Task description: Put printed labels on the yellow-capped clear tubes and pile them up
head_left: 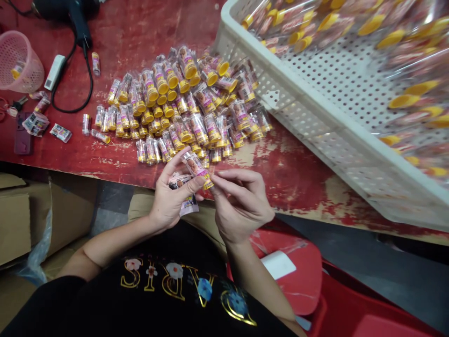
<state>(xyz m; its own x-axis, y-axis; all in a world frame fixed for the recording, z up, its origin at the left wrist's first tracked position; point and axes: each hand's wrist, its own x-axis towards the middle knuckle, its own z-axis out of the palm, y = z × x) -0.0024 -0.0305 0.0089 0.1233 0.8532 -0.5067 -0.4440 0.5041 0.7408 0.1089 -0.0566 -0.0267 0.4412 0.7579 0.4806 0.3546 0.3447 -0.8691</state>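
My left hand is closed around a small clear tube with a printed pink label and a yellow end, tilted down to the right. Tucked in the same palm are several flat printed sleeves, partly covered by the thumb. My right hand pinches at the tube's lower, yellow end with thumb and fingertips. Just beyond the hands, a big pile of similar tubes with yellow ends lies on the worn red table.
A white perforated crate on the right holds bagged yellow-ended items. At the far left are a heat gun with its black cord, a pink basket, printed packets and a phone-like purple object. A red stool stands below.
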